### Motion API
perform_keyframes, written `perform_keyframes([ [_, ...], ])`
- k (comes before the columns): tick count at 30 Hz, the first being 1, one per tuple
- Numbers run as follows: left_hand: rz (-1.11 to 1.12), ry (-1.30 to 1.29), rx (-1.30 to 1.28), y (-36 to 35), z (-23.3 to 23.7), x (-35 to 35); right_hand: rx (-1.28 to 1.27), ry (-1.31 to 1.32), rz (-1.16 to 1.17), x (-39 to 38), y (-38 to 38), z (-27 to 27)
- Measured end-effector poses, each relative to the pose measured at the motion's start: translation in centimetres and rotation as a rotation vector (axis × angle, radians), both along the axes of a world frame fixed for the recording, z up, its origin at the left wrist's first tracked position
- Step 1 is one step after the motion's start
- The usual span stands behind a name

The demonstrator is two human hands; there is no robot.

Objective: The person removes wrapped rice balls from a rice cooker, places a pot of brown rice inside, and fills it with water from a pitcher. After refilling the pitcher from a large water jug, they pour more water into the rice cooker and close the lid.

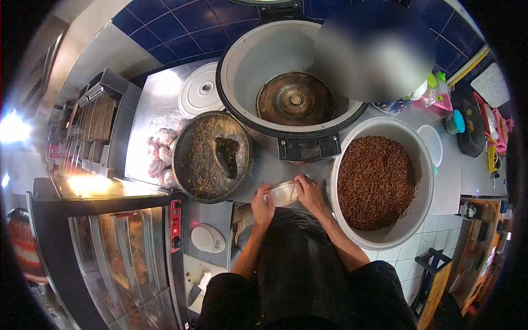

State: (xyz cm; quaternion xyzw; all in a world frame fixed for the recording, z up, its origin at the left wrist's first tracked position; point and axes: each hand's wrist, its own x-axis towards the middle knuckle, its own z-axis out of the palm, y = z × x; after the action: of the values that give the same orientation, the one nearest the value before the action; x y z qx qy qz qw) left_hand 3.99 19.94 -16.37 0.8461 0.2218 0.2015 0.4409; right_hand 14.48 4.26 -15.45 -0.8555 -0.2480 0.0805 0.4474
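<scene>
Head view. White packet [284, 193]: held low at the near desk [159, 104] edge, between pan [179, 162] and rice pot [424, 165], both within easy reach. Left hand [263, 206] and right hand [309, 192]: each pinched on one side of it, so it is steadied.

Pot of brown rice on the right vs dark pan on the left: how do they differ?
The pot is pale and deep; the pan is dark and shallow. The pot is full of brown rice; the pan holds only a thin crumbly layer. Both are round and flank the left hand and right hand, which hold a white packet.
</scene>
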Motion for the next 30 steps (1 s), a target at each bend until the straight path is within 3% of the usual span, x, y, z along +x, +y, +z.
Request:
perform_keyframes([
  [3,0.002,0.057,0.039,0.2,-0.4,0.0,-0.022,-0.006,-0.027,-0.3,-0.3,0.1],
  [5,-0.116,-0.030,0.412,0.5,-0.1,-0.2,-0.037,-0.060,-0.016,-0.6,-0.6,-0.3],
  [8,-0.088,0.142,0.618,-0.1,1.5,-0.9,-0.020,-0.149,0.012,-1.1,-1.3,-1.0],
  [11,-0.147,0.145,0.704,-0.3,2.4,-1.5,-0.103,-0.184,0.058,-1.7,-2.4,-0.4],
  [18,-0.225,0.127,0.545,-1.3,1.8,-4.1,-0.152,-0.177,0.161,-2.2,-3.8,-1.1],
  [22,-0.229,-0.034,0.400,0.3,-1.3,-4.2,-0.116,-0.207,0.143,-2.0,-3.5,-2.2],
  [24,-0.211,-0.065,0.365,0.7,-0.5,-3.8,-0.126,-0.183,0.144,-1.7,-3.1,-2.8],
  [27,-0.265,0.051,0.341,1.9,0.5,-2.7,-0.199,-0.044,0.136,-1.0,-2.0,-2.4],
  [29,-0.249,0.363,0.237,2.7,0.7,-1.5,-0.265,0.069,0.127,-0.1,-1.1,-1.1],
  [30,-0.247,0.362,0.237,3.0,1.3,-0.6,-0.382,0.150,0.143,0.6,-0.6,0.1],
])
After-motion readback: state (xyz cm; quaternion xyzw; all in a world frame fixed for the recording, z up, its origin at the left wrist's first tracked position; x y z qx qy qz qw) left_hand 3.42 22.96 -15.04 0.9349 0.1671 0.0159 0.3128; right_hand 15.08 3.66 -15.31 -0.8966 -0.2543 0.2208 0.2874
